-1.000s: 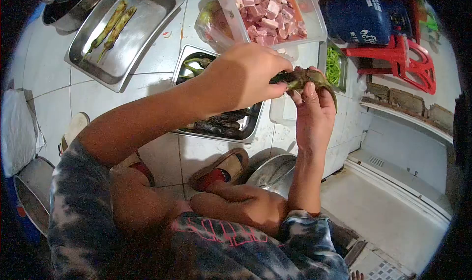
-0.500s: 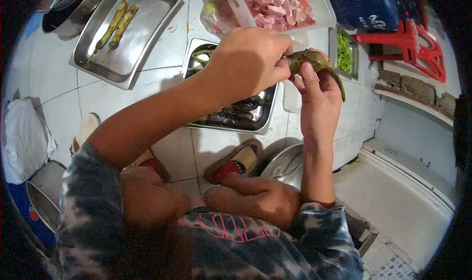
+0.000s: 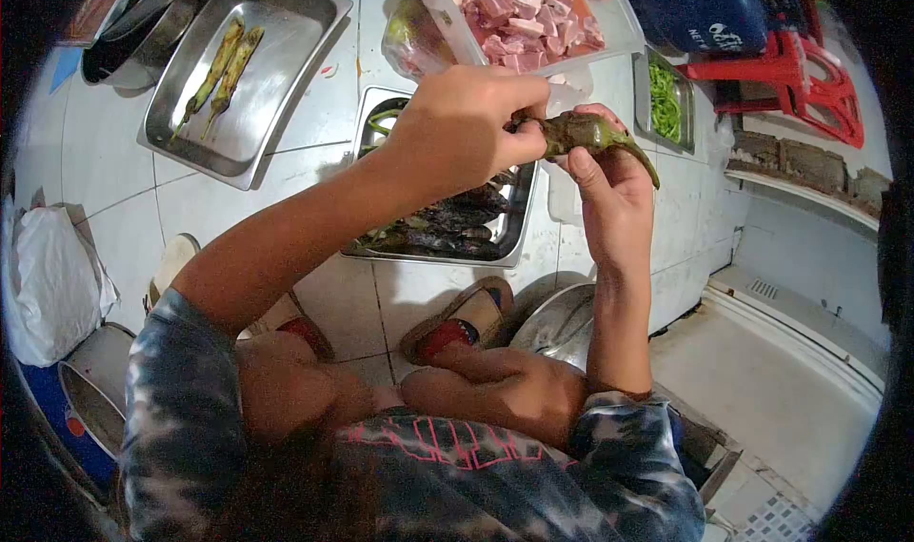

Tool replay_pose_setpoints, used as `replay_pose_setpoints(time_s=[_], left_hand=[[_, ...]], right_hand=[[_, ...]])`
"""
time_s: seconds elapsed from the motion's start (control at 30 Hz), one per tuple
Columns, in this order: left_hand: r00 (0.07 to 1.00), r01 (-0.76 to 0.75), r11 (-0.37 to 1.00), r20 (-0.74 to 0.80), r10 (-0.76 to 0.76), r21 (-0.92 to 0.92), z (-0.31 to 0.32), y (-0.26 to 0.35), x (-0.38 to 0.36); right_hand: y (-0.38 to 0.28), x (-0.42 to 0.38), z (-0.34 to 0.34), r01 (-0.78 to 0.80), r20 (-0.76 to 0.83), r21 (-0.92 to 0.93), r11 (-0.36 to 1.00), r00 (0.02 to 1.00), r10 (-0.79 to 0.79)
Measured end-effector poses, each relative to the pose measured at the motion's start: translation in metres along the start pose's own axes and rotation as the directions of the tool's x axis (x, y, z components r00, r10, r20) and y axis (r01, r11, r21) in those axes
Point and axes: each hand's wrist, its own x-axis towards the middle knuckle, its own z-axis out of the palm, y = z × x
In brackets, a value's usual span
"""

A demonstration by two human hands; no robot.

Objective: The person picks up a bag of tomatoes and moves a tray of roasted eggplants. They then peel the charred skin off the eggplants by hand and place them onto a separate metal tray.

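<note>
A charred eggplant (image 3: 581, 131) with a green stem is held up between my two hands, above a metal tray. My right hand (image 3: 614, 188) wraps round its stem end, thumb on the near side. At the darker, opposite end, my left hand (image 3: 466, 114) pinches with thumb and forefinger; whether it grips flesh or just skin is hard to see. Below lie several blackened eggplants (image 3: 447, 230) in the metal tray (image 3: 522, 226), partly hidden by my left forearm. Two peeled eggplants (image 3: 228, 71) rest in another metal tray (image 3: 276, 61) on the left.
A clear plastic container (image 3: 624, 42) of cubed meat (image 3: 524, 14) stands beyond my hands, beside a plastic bag (image 3: 411, 38). Farther right are a small tray of chopped greens (image 3: 664, 99) and a red plastic stool (image 3: 800, 85). A metal lid or bowl (image 3: 557, 328) lies near my foot.
The eggplant and both hands have shifted slightly left and down, and the eggplant's green stem now shows more fully. My grips look much the same. The view has moved a little.
</note>
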Motion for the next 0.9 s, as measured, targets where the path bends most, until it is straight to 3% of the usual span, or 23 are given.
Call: replay_pose_setpoints(time_s=[0.13, 0.23, 0.43, 0.53, 0.63, 0.73, 0.9], left_hand=[[0.993, 0.105, 0.988, 0.062, -0.099, -0.109, -0.001, -0.001, 0.002], [0.959, 0.282, 0.917, 0.115, -0.26, -0.28, 0.004, -0.008, 0.002], [0.933, 0.356, 0.821, 0.118, -0.34, -0.446, 0.009, -0.032, 0.0], [0.902, 0.421, 0.748, 0.146, -0.407, -0.513, 0.015, -0.047, -0.005], [0.831, 0.543, 0.708, 0.169, -0.529, -0.453, 0.018, -0.057, -0.011], [0.845, 0.534, 0.805, 0.19, -0.5, -0.259, 0.018, -0.066, -0.018], [0.838, 0.534, 0.843, 0.169, -0.519, -0.06, 0.024, -0.088, -0.036]], right_hand=[[-0.002, 0.002, -0.005, 0.004, 0.045, -0.018, 1.0, 0.999, -0.003], [-0.001, 0.002, -0.011, 0.02, 0.072, -0.044, 0.999, 0.997, -0.017], [0.0, 0.003, -0.013, 0.073, 0.073, 0.254, 0.964, 0.993, -0.095], [-0.003, 0.002, -0.017, 0.093, 0.003, 0.29, 0.953, 0.995, -0.098], [-0.004, 0.001, -0.025, 0.113, -0.015, 0.363, 0.925, 0.993, -0.115], [-0.008, -0.001, -0.029, 0.122, -0.068, 0.41, 0.904, 0.992, -0.103], [-0.017, -0.005, -0.031, 0.204, -0.193, 0.423, 0.883, 0.972, -0.133]])
